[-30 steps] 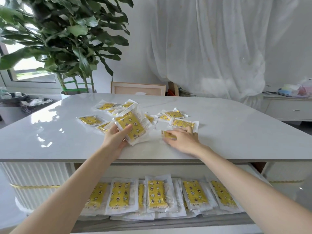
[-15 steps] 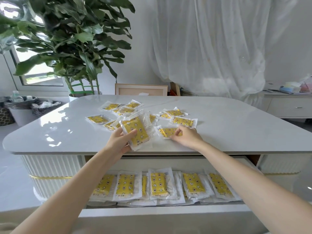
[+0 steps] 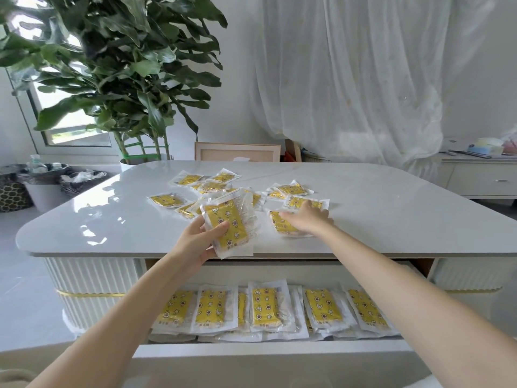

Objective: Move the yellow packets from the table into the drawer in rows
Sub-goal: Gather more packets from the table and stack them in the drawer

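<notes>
Since half a second ago, the right hand (image 3: 306, 219) has slid onto a packet (image 3: 282, 224) on the table (image 3: 391, 219), fingers spread flat; the left hand (image 3: 200, 242) pinches a stack (image 3: 229, 226) above the drawer (image 3: 274, 352). Packets look light, limp and slick, best pinched at the sealed edges

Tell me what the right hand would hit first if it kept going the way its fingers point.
The right hand lies on a packet near the table edge, fingers aimed up-left. Next in that line is likely the stack held in the left hand, though the stack is lifted, so depth is unclear.
</notes>
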`<control>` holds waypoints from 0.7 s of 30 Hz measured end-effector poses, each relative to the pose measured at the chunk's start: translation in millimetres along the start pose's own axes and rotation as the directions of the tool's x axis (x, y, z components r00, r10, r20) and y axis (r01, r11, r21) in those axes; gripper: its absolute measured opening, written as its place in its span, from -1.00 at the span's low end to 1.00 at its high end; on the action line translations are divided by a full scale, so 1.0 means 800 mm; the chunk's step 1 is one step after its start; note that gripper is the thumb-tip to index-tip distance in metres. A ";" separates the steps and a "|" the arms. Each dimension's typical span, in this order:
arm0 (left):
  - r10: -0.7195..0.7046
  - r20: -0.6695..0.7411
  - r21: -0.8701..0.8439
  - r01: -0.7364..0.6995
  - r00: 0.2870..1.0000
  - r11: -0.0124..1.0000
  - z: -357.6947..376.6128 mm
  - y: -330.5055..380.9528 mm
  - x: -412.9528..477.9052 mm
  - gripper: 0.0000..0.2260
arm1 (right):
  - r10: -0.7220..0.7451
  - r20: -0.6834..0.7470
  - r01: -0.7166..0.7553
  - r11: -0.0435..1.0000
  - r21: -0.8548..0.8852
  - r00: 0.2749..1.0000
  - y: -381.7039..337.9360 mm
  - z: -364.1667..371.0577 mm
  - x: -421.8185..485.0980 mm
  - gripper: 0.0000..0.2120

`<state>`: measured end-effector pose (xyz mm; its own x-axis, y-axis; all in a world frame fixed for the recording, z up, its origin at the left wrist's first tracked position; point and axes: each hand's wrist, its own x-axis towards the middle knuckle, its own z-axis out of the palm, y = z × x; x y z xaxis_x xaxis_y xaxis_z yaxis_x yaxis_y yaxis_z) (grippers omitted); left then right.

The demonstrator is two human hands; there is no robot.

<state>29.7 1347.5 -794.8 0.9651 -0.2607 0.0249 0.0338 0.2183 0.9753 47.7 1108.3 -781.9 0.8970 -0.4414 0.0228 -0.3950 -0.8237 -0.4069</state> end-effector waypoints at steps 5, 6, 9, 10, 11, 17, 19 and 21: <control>-0.002 0.008 -0.010 0.002 1.000 1.000 0.003 0.000 0.006 -0.80 | 0.052 0.095 -0.073 0.970 0.231 0.994 -0.005 0.011 0.025 -0.08; -0.007 0.011 -0.011 0.007 1.000 1.000 0.003 0.000 0.006 -0.82 | 0.033 0.127 -0.070 0.951 0.301 0.991 -0.006 0.008 0.027 -0.13; -0.032 0.024 -0.015 0.033 0.999 0.999 0.005 -0.006 0.004 -0.86 | -0.016 0.177 -0.061 0.903 0.425 0.984 0.002 0.007 0.025 -0.21; -0.039 0.029 -0.012 0.040 0.999 0.999 0.006 -0.007 0.003 -0.86 | -0.032 0.182 -0.051 0.898 0.436 0.983 0.005 0.005 0.020 -0.25; -0.046 0.037 -0.003 0.047 0.998 0.999 0.006 -0.007 0.002 -0.85 | -0.057 0.185 -0.034 0.892 0.450 0.981 0.008 0.004 0.015 -0.35; -0.147 0.220 0.179 0.108 0.964 0.978 0.014 -0.005 -0.012 -0.83 | -0.222 0.382 0.040 0.901 0.431 0.897 0.034 -0.040 -0.043 -0.72; -0.229 0.318 0.326 0.120 0.920 0.938 0.018 -0.009 -0.017 -0.76 | -0.225 0.509 0.031 0.932 0.361 0.831 0.050 -0.058 -0.064 -0.71; -0.326 0.395 0.455 0.126 0.859 0.881 0.025 -0.018 -0.026 -0.78 | -0.186 0.620 0.037 0.969 0.246 0.762 0.067 -0.070 -0.081 -0.72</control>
<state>3.9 1330.7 -804.6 0.7155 -0.6663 -0.2101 0.0328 -0.2684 0.9627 -42.7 1072.4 -753.8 0.8803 0.0379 -0.4730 -0.3008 -0.7264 -0.6180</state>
